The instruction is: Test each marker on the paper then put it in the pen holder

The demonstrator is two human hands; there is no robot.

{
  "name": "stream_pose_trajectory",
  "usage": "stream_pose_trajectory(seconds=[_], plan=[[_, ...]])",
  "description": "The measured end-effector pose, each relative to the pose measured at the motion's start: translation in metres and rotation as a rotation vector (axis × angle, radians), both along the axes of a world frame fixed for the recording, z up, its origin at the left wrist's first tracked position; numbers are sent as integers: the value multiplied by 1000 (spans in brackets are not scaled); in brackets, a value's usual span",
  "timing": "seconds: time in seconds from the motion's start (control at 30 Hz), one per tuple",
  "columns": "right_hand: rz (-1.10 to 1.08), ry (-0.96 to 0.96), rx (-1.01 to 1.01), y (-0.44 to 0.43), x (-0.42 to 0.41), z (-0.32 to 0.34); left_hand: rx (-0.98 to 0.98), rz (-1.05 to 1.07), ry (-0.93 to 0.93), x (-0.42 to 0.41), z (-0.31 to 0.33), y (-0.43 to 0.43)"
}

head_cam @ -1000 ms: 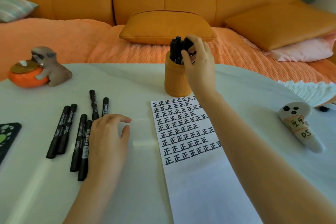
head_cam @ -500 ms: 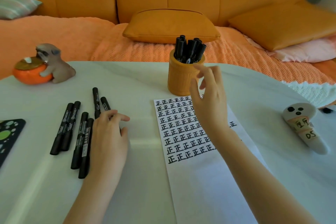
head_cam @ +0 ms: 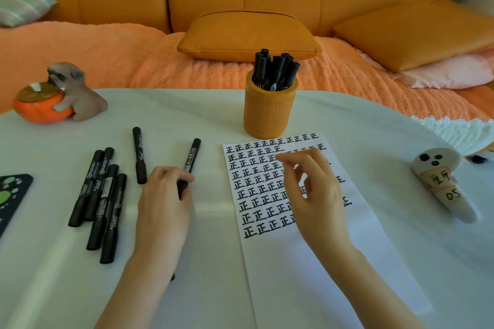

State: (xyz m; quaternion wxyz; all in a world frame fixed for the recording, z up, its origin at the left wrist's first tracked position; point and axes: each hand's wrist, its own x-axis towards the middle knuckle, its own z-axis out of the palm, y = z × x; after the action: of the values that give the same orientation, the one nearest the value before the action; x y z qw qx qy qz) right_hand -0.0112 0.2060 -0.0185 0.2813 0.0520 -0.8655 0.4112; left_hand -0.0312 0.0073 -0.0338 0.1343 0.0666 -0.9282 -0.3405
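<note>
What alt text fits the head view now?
The left hand grips a black marker beside the paper, and the empty right hand hangs over its rows of test marks. Five loose markers lie left on the table; the orange pen holder holds more.

Two bare hands, left hand (head_cam: 163, 203) and right hand (head_cam: 315, 195), on bare forearms (head_cam: 144, 288) uncovered all the way to the lower edge of view. Slim, long fingers (head_cam: 294, 161) and narrow wrists (head_cam: 334, 244). Smooth, plain skin on the backs of both. Nails too blurred to make out.
</note>
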Motion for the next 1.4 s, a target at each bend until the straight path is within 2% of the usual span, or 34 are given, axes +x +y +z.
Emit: stream_pose_trajectory(seconds=[0.17, 0.3, 0.43, 0.53, 0.73, 0.9, 1.1, 1.27, 1.4], plan=[[30, -119, -116, -3, 2, -2, 54, -11, 103, 1, 3, 1], [81, -340, -310, -8, 0, 0, 213, -99, 202, 5, 11, 8], [246, -527, -646, -13, -6, 6, 482, -331, 49, 8, 19, 22], [275, -530, -782, -15, -8, 11, 532, -519, -59, 14, 23, 31], [234, -448, -770, -12, -4, 11, 479, -583, -180, 20, 24, 38], [288, -446, -624, -14, 2, 12, 397, -572, -199, 23, 24, 43], [338, -455, -591, -13, 4, 16, 330, -585, -188, 28, 25, 45], [358, -468, -606, -11, 5, 18, 368, -591, -185, 28, 26, 46], [353, -453, -584, -9, 5, 19, 472, -607, -221, 27, 29, 44]])
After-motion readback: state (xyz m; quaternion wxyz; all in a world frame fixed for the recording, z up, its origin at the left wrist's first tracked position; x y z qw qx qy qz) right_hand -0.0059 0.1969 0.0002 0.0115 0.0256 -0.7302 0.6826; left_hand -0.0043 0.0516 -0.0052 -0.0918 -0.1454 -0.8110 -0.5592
